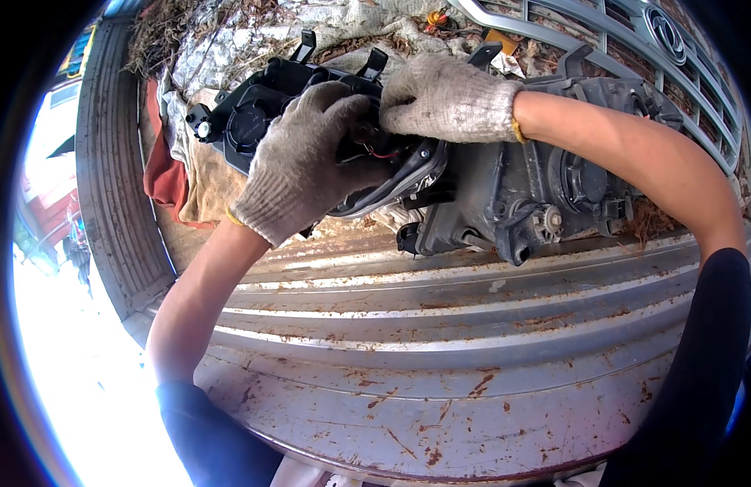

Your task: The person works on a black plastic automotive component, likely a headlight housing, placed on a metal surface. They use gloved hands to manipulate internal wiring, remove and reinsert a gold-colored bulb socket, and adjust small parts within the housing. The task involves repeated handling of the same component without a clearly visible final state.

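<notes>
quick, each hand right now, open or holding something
Left hand: on the black headlight, thumb apart from fingers; whether it grips cannot be told.
Right hand: fingers bent at it, tips hidden; cannot be told.

Left glove [298,166], 11 o'clock, and right glove [448,99], 1 o'clock, both greyish-white with yellow edging; lamp unit [274,85], 11 o'clock, black; second housing [470,195], 2 o'clock, grey-black; cloth [166,183], 10 o'clock, red; metal bed [440,406], 6 o'clock, grey, streaked rust-brown.

Headlight [250,124], second headlight [517,183] to its right, grille [666,35] behind the latter
</notes>
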Motion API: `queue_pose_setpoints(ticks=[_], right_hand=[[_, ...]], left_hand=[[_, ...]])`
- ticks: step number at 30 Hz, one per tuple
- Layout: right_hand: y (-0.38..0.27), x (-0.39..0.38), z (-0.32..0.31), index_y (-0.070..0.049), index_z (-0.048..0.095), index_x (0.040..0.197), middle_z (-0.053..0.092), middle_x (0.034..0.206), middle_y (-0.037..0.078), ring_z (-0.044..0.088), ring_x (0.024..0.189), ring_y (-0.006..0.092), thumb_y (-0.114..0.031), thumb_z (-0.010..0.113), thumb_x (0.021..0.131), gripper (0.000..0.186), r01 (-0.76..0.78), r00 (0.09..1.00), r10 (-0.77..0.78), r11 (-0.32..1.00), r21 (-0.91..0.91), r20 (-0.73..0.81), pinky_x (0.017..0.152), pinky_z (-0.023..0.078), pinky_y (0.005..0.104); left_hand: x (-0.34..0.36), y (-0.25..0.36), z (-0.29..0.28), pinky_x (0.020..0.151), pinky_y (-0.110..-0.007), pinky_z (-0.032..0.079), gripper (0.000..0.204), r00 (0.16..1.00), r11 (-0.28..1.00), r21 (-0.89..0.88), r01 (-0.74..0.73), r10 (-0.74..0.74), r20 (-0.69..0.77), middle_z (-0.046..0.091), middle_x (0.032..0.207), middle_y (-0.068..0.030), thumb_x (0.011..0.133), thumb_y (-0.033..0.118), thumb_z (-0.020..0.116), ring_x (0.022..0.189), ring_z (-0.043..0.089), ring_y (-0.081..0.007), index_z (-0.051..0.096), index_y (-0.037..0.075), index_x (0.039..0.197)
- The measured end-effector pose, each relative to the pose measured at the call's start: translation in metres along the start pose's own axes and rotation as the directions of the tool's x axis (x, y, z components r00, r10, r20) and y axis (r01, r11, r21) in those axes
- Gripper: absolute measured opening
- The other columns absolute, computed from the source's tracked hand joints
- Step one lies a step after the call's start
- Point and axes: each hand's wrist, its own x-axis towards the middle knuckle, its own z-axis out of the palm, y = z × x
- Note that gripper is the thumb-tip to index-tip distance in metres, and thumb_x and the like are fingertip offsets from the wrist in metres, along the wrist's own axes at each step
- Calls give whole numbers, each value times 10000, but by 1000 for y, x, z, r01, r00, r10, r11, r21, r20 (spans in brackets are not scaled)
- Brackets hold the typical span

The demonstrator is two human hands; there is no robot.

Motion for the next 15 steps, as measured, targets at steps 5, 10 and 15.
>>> queue_pose_setpoints(ticks=[5,10,15], right_hand=[[-2,2,3,-30,755,956,705,956,161,680,931,305,-292,669,876,287,7,1000,-7,1000,-22,-26,885,520,408],[0,0,3,-30,758,943,697,941,156,675,930,297,-276,675,872,269,1,999,0,1000,14,-38,875,519,405],[-13,-1,2,-60,773,962,689,915,144,661,919,314,-292,684,867,266,34,996,-25,994,-101,90,852,518,427]], left_hand=[[-5,-9,7,937,-416,527,577,999,1000,-16,-15,14,-37,592,1267,-146,725,218,878,1132,614,-348,646,92,1237],[-4,-10,7,927,-424,523,504,1000,1000,1,0,0,-13,604,1234,-139,734,165,844,1101,620,-355,666,95,1200],[-6,-13,8,914,-420,526,377,1000,1000,-15,-8,8,-28,617,1197,-127,766,151,821,1087,628,-345,702,85,1118]])
